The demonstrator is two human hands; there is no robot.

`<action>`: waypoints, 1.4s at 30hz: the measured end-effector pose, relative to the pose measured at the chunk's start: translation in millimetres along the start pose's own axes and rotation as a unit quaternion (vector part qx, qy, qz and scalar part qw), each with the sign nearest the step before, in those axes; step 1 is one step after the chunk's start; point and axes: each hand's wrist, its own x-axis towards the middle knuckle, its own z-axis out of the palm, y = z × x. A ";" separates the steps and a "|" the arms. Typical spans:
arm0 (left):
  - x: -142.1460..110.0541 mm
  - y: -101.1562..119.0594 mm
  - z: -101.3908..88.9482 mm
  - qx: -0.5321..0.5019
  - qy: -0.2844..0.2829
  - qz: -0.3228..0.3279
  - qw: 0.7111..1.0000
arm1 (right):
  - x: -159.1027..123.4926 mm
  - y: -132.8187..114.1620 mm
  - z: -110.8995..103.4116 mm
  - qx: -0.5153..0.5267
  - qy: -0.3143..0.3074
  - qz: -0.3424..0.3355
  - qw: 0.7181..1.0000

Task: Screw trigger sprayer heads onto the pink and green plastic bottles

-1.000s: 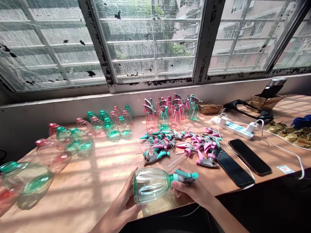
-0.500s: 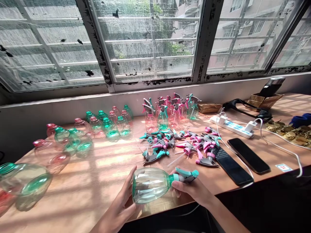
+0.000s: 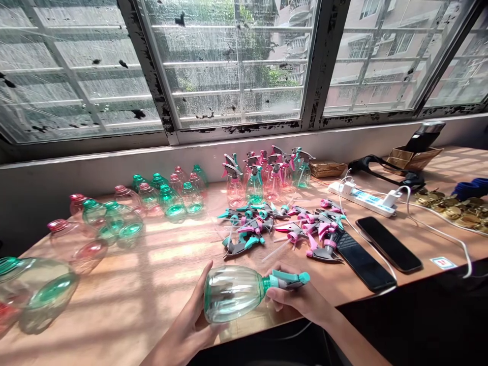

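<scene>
Held piece: green bottle (image 3: pixel 233 295), lying sideways above the near edge of the desk (image 3: pixel 168 300), with a teal-and-grey spray head (image 3: pixel 290 278) at its neck, pointing right.

Left hand (image 3: pixel 186 328): fingers spread wide and curved around the bottle's base end, supporting it. Right hand (image 3: pixel 305 300): fingers closed in a pinch on the spray head's collar, beside the neck. Whether the collar is fully seated cannot be told.

Progress, judged: partway. Done: a cluster of bottles with heads (image 3: pixel 254 190) stands upright at the far middle, pink and green mixed. Left: open-necked bottles (image 3: pixel 173 204), more than ten, run from far middle to near left; loose spray heads (image 3: pixel 238 248) lie heaped between the held bottle and the finished cluster. The held bottle counts as nearly finished, tightness unconfirmed.

Right side: two phones (image 3: pixel 389 244) near the heap, power strip (image 3: pixel 362 200) beyond.
</scene>
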 end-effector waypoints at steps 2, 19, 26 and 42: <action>0.6 0.1 -0.2 0.003 0.004 0.001 1.000 | 0.3 1.4 -0.3 0.007 0.000 -0.001 1.000; -1.7 2.6 1.2 0.030 0.009 -0.001 1.000 | 0.1 -1.3 1.1 0.011 0.006 -0.006 1.000; -1.1 -0.5 -0.9 -0.003 -0.014 -0.012 1.000 | 1.2 6.0 -1.1 0.017 0.012 -0.007 1.000; -2.6 -1.4 0.5 0.003 0.012 0.001 1.000 | 3.8 7.2 0.3 0.032 0.017 0.021 0.999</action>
